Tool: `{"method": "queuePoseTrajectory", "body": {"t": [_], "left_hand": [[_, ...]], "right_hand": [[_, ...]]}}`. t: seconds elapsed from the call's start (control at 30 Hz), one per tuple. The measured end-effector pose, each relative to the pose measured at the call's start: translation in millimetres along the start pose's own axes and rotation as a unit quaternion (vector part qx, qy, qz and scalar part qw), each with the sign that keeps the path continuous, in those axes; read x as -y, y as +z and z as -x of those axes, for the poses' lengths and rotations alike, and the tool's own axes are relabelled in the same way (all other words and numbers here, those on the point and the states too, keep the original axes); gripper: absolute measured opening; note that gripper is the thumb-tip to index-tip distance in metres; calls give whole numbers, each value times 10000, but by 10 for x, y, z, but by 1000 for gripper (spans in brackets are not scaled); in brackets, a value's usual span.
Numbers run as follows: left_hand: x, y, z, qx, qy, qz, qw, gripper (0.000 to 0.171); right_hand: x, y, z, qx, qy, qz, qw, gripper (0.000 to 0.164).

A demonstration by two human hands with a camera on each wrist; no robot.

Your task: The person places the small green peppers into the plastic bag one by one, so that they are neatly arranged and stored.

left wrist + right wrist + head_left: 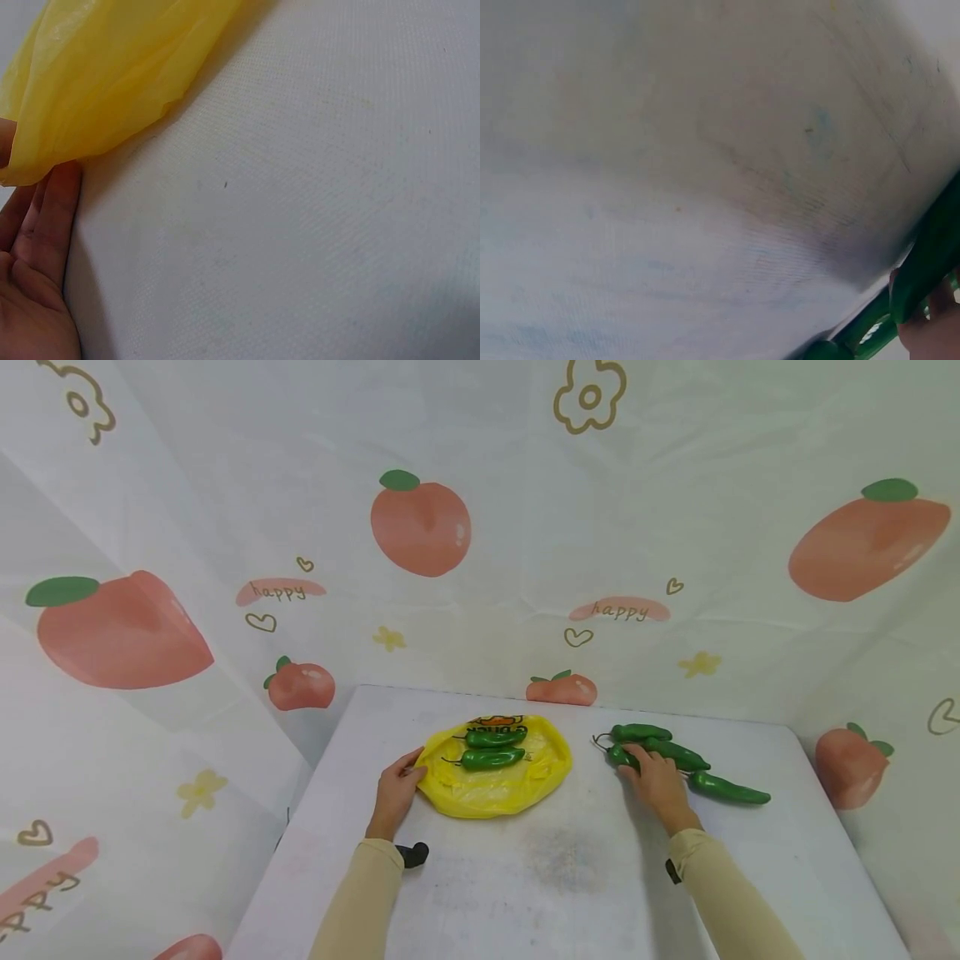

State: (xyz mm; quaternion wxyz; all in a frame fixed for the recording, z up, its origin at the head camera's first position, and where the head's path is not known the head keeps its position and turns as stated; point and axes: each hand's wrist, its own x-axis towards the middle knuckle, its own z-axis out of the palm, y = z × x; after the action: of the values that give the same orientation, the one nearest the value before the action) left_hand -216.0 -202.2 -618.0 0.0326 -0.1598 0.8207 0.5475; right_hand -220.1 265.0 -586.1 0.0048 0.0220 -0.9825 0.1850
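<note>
A yellow plastic bag [487, 802] lies spread on the table, its rim bunched up in a ring. Two long green peppers lie on it side by side, the upper pepper [495, 739] and the lower pepper [491, 759]. My left hand [396, 793] pinches the bag's left rim; in the left wrist view, fingers [56, 217] go under the yellow plastic [120, 82]. To the right, my right hand [660, 783] grips a green pepper [622, 757], partly hidden beneath the fingers. The right wrist view shows that pepper [926, 262] at the lower right edge.
Other green peppers lie around my right hand: one behind [641, 732], one beside it [678, 754], and another [729, 788] farther right. The white table [510, 893] meets a fruit-printed cloth wall [480, 635] at the back and sides. Dark smudges mark the table's middle.
</note>
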Motion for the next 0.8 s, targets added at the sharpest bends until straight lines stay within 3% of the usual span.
{"method": "queuePoseTrajectory", "body": {"t": [0.13, 0.43, 0.8], "left_hand": [[3, 2, -2, 21, -22, -38, 10000, 43], [26, 2, -28, 24, -52, 48, 10000, 42], [12, -6, -18, 44, -9, 18, 10000, 43]], "right_hand": [[-15, 15, 11, 143, -18, -105, 9998, 50], [-36, 55, 66, -216, -405, -33, 9989, 47], [-15, 54, 79, -85, -169, -193, 9996, 50]]}}
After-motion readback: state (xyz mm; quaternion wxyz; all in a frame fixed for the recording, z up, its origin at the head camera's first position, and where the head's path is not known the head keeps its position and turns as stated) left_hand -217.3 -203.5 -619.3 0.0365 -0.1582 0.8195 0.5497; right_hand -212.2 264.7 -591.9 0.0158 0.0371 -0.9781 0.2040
